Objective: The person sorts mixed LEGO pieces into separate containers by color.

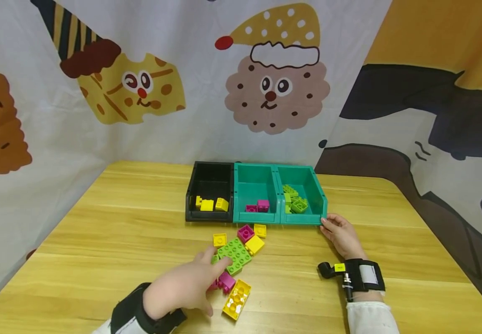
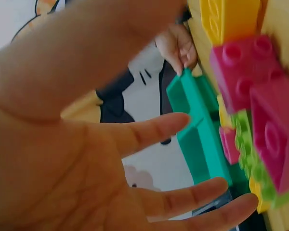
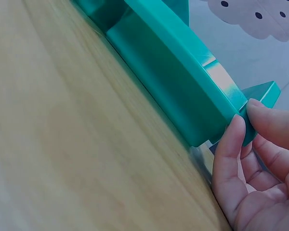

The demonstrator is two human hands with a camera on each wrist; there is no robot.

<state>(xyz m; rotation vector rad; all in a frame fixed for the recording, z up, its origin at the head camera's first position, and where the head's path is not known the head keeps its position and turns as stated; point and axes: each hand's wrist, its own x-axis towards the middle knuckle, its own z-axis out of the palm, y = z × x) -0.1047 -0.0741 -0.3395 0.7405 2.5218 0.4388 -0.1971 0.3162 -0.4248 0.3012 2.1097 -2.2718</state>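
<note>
A loose pile of bricks lies on the wooden table: a green plate, magenta bricks and several yellow ones, among them a long yellow brick. My left hand reaches over the pile with its fingers spread and holds nothing; its fingertips are at the green plate's near edge. The left wrist view shows the open palm close to a magenta brick. My right hand pinches the front right corner of the teal bin between thumb and forefinger.
Three bins stand in a row at the back: a black bin with yellow bricks, a middle teal bin with magenta bricks, and the right teal one with green bricks. Printed curtains close in the table.
</note>
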